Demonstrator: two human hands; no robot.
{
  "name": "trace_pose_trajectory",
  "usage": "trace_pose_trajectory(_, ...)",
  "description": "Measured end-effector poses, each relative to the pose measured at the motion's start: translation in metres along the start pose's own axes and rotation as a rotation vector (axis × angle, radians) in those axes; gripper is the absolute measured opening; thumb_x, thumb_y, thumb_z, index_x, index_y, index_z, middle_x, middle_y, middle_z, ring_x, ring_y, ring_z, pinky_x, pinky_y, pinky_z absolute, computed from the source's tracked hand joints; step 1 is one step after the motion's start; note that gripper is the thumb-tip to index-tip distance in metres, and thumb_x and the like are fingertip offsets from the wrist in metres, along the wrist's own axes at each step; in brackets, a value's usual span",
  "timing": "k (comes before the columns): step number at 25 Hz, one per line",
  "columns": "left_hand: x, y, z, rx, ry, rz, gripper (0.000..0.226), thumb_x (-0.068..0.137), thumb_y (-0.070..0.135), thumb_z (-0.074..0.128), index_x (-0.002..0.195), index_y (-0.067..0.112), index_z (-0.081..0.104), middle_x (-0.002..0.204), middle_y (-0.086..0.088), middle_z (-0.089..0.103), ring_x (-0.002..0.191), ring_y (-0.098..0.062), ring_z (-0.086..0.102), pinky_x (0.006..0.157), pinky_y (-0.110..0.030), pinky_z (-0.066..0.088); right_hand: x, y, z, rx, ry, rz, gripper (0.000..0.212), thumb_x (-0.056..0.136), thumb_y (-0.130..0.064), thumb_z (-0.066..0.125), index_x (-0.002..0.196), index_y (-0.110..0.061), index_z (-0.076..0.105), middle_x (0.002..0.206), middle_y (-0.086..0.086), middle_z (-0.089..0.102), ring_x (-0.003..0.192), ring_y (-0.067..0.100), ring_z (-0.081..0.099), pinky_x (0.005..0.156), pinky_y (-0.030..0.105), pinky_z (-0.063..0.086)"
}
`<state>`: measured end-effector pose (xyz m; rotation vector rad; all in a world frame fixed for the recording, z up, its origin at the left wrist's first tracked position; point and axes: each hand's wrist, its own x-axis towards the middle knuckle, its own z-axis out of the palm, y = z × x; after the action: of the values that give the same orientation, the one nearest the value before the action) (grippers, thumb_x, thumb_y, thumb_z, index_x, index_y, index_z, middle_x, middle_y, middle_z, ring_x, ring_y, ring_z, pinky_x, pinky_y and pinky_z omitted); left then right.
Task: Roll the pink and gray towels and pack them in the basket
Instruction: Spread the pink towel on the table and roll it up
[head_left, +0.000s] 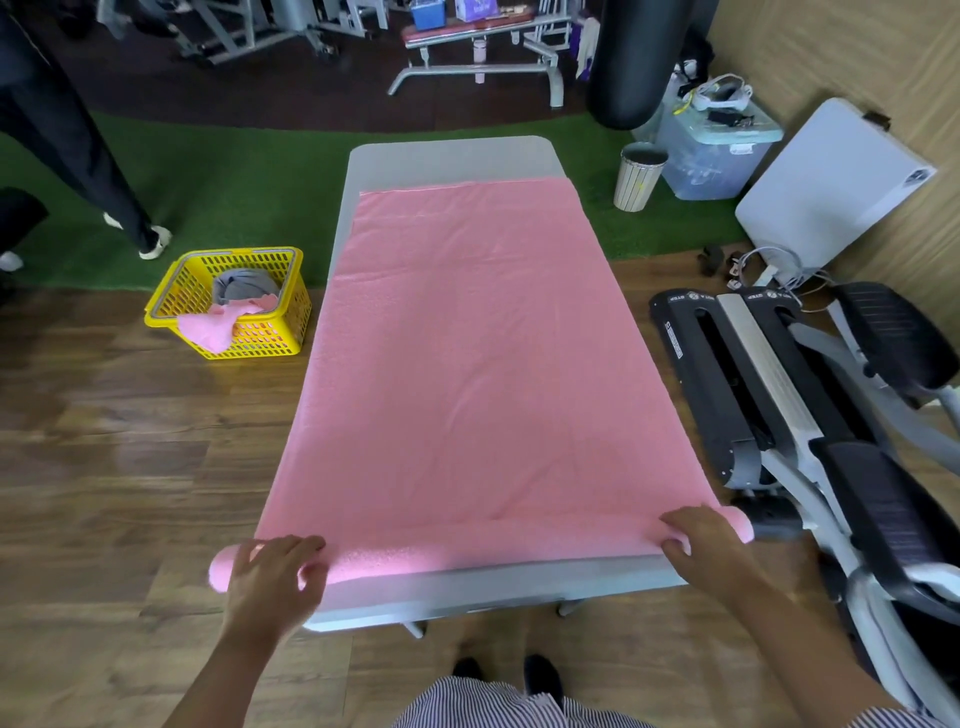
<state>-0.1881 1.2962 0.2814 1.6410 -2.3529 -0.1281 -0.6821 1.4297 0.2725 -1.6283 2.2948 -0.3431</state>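
Pink towel (467, 353) spread over the gray table (447, 156), its near edge rolled into a tube. Left hand (275, 577) and right hand (701, 540) sit well apart on the roll's two ends, fingers curled over it. Roll ends overhang the table sides. Yellow basket (228, 304) on the floor beyond the left hand holds a gray towel (247, 286) and a smaller pink cloth (218, 322) draped over its rim. Stepper machine (769, 374) beside the right hand; its lettering too small to read. Trash bin (639, 176) farther off.
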Motion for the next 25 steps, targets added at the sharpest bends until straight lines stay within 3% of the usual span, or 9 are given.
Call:
trace_pose_trajectory(2,0.0,-0.003,0.003,-0.036,0.012,0.025,0.038,0.075,0.028,0.04,0.083,0.013,0.075,0.08,0.001,0.071,0.07,-0.024,0.069,0.069,-0.046,0.052,0.001,0.001,-0.002,-0.005,-0.018,-0.018,0.034,0.071,-0.017,0.06,0.102,-0.005,0.068,0.1,0.007,0.068,0.093,0.029,0.063,0.097,0.043,0.04)
trace_pose_trajectory(4,-0.001,-0.004,0.0,-0.003,0.005,-0.02,0.037,0.075,0.03,0.045,0.092,0.013,0.073,0.094,-0.004,0.069,0.081,-0.029,0.067,0.073,-0.049,0.052,0.001,-0.004,-0.005,0.016,0.005,-0.015,0.036,0.073,-0.009,0.064,0.109,-0.006,0.064,0.108,0.006,0.062,0.098,0.027,0.058,0.093,0.039,0.042)
trace_pose_trajectory(8,-0.008,-0.005,-0.003,-0.08,-0.071,-0.267,0.05,0.072,0.044,0.046,0.101,0.009,0.067,0.107,-0.015,0.063,0.094,-0.04,0.061,0.066,-0.051,0.052,-0.006,-0.01,0.0,0.018,0.045,-0.061,0.03,0.068,0.007,0.07,0.096,-0.005,0.068,0.095,0.007,0.065,0.085,0.029,0.061,0.089,0.05,0.047)
trace_pose_trajectory(10,-0.014,-0.018,0.007,-0.095,-0.087,-0.208,0.051,0.07,0.04,0.047,0.107,0.008,0.062,0.111,-0.017,0.061,0.097,-0.042,0.06,0.065,-0.05,0.055,-0.004,-0.007,0.002,0.048,0.045,-0.033,0.029,0.071,0.007,0.068,0.097,-0.004,0.068,0.095,0.007,0.066,0.087,0.028,0.061,0.093,0.052,0.045)
trace_pose_trajectory(12,-0.016,-0.029,0.01,-0.081,-0.081,-0.148,0.048,0.069,0.027,0.053,0.113,0.01,0.058,0.114,-0.018,0.058,0.096,-0.043,0.06,0.066,-0.052,0.056,-0.002,-0.007,0.0,0.098,0.041,0.011,0.027,0.075,0.006,0.065,0.101,-0.003,0.068,0.1,0.008,0.067,0.093,0.027,0.06,0.099,0.044,0.04)
trace_pose_trajectory(14,-0.011,-0.025,0.005,-0.07,-0.037,-0.153,0.038,0.071,0.014,0.058,0.107,0.005,0.065,0.108,-0.018,0.062,0.09,-0.044,0.062,0.067,-0.054,0.056,-0.002,-0.01,-0.003,0.125,0.042,0.023,0.027,0.077,0.005,0.064,0.103,-0.002,0.067,0.103,0.009,0.066,0.096,0.026,0.06,0.099,0.038,0.037)
trace_pose_trajectory(16,-0.002,-0.017,-0.001,-0.06,0.049,-0.1,0.032,0.078,0.018,0.049,0.095,0.001,0.071,0.096,-0.016,0.068,0.087,-0.036,0.062,0.074,-0.052,0.054,-0.001,-0.01,-0.003,0.133,0.045,0.02,0.027,0.077,0.006,0.064,0.103,-0.002,0.067,0.103,0.009,0.067,0.095,0.027,0.06,0.097,0.038,0.039)
trace_pose_trajectory(19,0.009,-0.006,-0.005,-0.114,0.167,0.043,0.034,0.081,0.015,0.042,0.085,0.0,0.072,0.086,-0.01,0.067,0.085,-0.02,0.054,0.078,-0.036,0.048,-0.001,-0.008,-0.001,0.127,0.027,0.023,0.028,0.077,0.005,0.063,0.104,-0.003,0.067,0.103,0.009,0.067,0.095,0.028,0.06,0.097,0.041,0.042)
trace_pose_trajectory(25,0.019,-0.017,0.008,-0.116,-0.043,0.042,0.044,0.077,0.023,0.033,0.084,0.004,0.072,0.075,-0.004,0.071,0.065,-0.026,0.068,0.063,-0.04,0.058,0.014,-0.007,-0.01,-0.067,-0.143,0.064,0.027,0.085,-0.004,0.054,0.111,-0.005,0.063,0.108,0.01,0.065,0.1,0.028,0.057,0.098,0.035,0.037)
